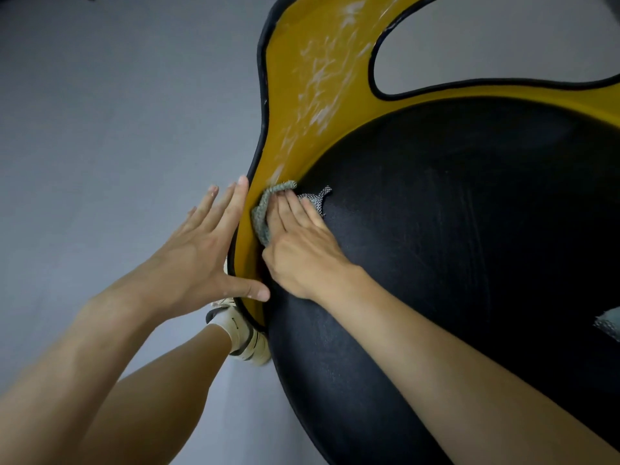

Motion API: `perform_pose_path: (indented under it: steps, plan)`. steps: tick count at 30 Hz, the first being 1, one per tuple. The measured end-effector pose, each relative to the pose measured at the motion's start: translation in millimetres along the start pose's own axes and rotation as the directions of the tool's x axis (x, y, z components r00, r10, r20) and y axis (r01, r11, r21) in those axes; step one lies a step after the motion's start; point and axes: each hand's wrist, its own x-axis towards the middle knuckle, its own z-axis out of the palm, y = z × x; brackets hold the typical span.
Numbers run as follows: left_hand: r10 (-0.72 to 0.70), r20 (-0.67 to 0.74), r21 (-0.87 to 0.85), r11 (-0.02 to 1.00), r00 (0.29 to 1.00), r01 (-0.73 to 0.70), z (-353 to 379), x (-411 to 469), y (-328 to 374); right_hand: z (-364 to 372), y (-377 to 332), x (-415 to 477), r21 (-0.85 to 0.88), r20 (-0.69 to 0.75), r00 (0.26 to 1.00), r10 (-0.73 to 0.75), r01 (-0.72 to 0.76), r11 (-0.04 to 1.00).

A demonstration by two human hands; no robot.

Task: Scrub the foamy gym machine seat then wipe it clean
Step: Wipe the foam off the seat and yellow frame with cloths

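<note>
The gym machine seat fills the right side: a big black padded dome (453,246) ringed by a yellow band (302,78) with a black rim. White foam streaks (322,85) lie on the yellow band's upper left stretch. My right hand (302,243) presses a grey-green cloth (263,213) flat against the seam between the yellow band and the black pad, fingers straight. My left hand (204,256) rests spread on the seat's outer left edge, with its thumb lying across the yellow band below the cloth.
Grey floor (100,129) spreads to the left and shows through the seat's cut-out (486,45). My leg and white-and-black shoe (241,333) stand under the seat's left edge. A second piece of grey cloth (609,322) peeks in at the right border.
</note>
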Motion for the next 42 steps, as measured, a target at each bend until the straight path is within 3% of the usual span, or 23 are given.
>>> perform_pose_path:
  steps: [9,19,25,28,34,42]
  plan:
    - [0.001,-0.142,-0.067,0.998,0.990,-0.011,-1,11,0,9,-18,-35,0.074,-0.093,0.993,-0.077,0.084,0.994]
    - [-0.023,-0.163,-0.115,0.993,0.986,0.004,7,17,14,-13,10,17,0.089,-0.073,0.995,0.071,-0.065,0.994]
    - [-0.040,-0.183,-0.131,0.991,0.982,0.016,4,20,12,15,-25,-30,0.148,-0.168,0.984,-0.061,0.086,0.985]
    - [-0.051,-0.193,-0.151,0.988,0.980,0.021,5,21,11,19,-25,-24,0.235,-0.204,0.978,-0.034,0.083,0.968]
    - [-0.070,-0.175,-0.209,0.977,0.982,0.033,6,23,16,-5,2,38,0.540,-0.283,0.935,0.215,-0.031,0.841]
    - [-0.039,-0.178,-0.232,0.973,0.983,-0.004,2,27,14,25,-45,-4,0.728,-0.304,0.936,0.180,0.106,0.677]
